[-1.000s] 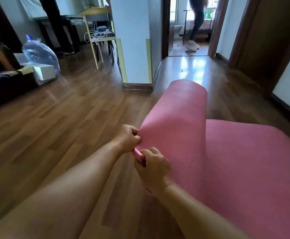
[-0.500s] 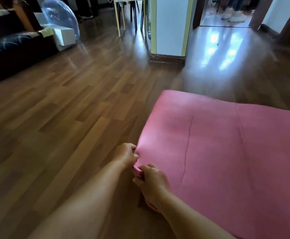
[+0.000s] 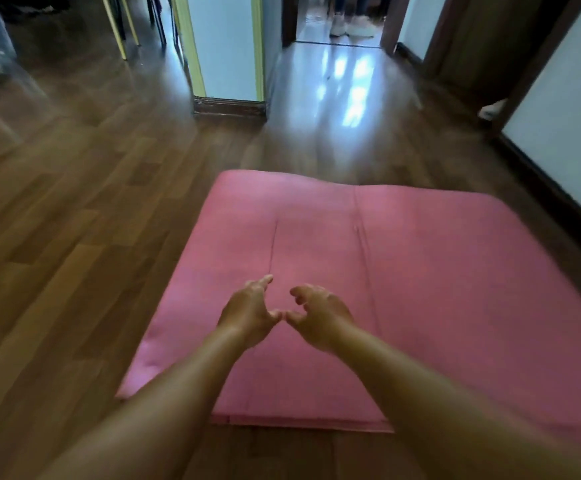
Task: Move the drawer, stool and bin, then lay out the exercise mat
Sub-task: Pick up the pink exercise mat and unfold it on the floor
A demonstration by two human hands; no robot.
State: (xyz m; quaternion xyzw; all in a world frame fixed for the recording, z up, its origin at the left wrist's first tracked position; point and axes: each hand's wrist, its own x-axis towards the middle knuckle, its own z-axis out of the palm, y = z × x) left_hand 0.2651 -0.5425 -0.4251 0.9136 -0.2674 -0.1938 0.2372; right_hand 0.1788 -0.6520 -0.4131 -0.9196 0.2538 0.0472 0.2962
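From the head camera, your exercise mat (image 3: 403,289) lies on the wooden floor (image 3: 74,220), apparently still folded into layers: stacked edges show along its near edge, and two creases run from the far edge toward you. Your left hand (image 3: 249,311) and right hand (image 3: 318,317) hover over the near-left part of the mat, each grip spread with fingers loosely curved and holding nothing; whether the fingertips touch the mat is hard to tell through the blur. The risk from here is judging the job done: if the mat really is doubled over, it is not yet laid out. Its right edge lies close to the wall (image 3: 566,133), so opening it that way would likely ride it up against the skirting; unfolding toward the open floor on the left looks safer. The floor is glossy, so a pull on one layer could slide the whole stack instead of opening it. The pillar (image 3: 225,50) stands beyond the far-left corner, and someone's shoes (image 3: 349,27) show in the doorway ahead, so a forward fling could land in a walkway. The drawer, stool and bin are not identifiable in this view.
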